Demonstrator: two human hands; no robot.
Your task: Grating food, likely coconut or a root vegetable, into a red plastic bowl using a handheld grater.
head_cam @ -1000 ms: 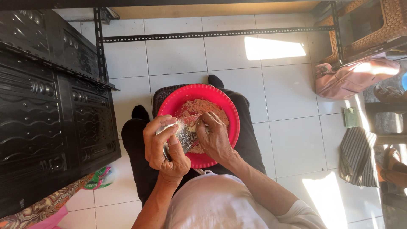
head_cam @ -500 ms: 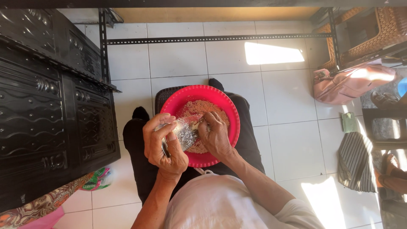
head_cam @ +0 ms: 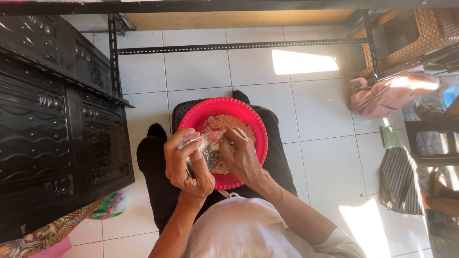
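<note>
Seated person, viewed from above. The left hand (head_cam: 186, 165) curls its fingers around a small clear plastic bag (head_cam: 209, 149), held open just above the near rim of a round red plastic basin (head_cam: 248, 125) of pale crumbly mixture (head_cam: 228, 123) on the lap. The right hand (head_cam: 241, 155), fingers pinched narrow at the bag's mouth, touches it from the right; what they pinch cannot be told.

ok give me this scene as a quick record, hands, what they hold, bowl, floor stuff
left hand: holds a small clear bag open above the bowl
right hand: at the bag's mouth, fingers curled; what it holds cannot be made out
red bowl: on the person's lap, holding a pale crumbly mix
left side: black carved cabinet
right side: pink bag on white tiled floor
</note>
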